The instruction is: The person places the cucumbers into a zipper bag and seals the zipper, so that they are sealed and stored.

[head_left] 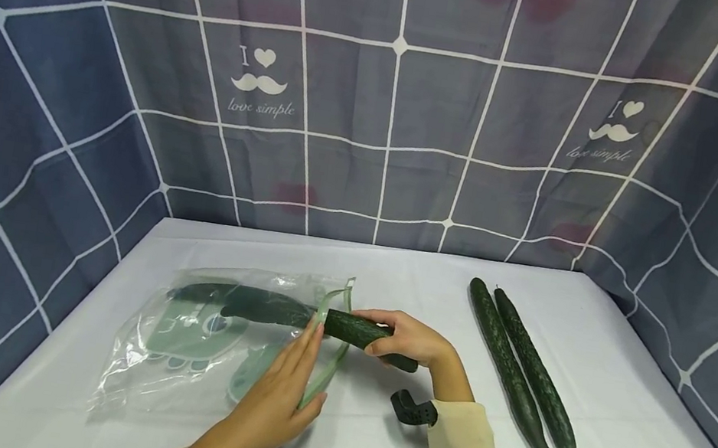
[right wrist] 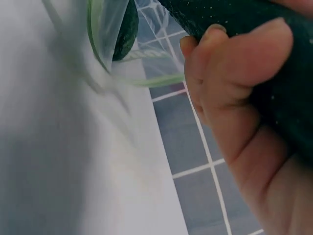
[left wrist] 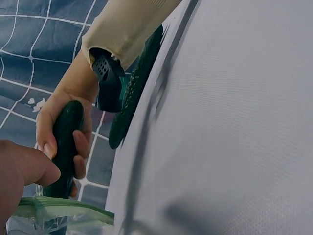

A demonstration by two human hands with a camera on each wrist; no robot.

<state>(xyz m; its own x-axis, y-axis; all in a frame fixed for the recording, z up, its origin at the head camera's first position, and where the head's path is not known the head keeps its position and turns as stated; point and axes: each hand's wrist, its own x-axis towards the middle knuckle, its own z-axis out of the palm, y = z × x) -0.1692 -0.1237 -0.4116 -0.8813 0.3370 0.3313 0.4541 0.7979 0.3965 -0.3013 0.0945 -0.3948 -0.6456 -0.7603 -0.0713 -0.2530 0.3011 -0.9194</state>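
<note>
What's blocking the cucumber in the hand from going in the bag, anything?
Nothing I can see: the cucumber in the right hand is already partly through the mouth of the bag. Another cucumber lies beside it inside.

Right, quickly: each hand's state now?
Left hand: open, touching the plastic bag.
Right hand: closed, holding a cucumber partway inside the bag.

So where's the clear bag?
The bag lies on the table, left of centre in the head view, around part of the cucumber the right hand holds.

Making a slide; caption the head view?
Right hand holds a cucumber partway inside a clear bag, left hand at its green rim.
</note>
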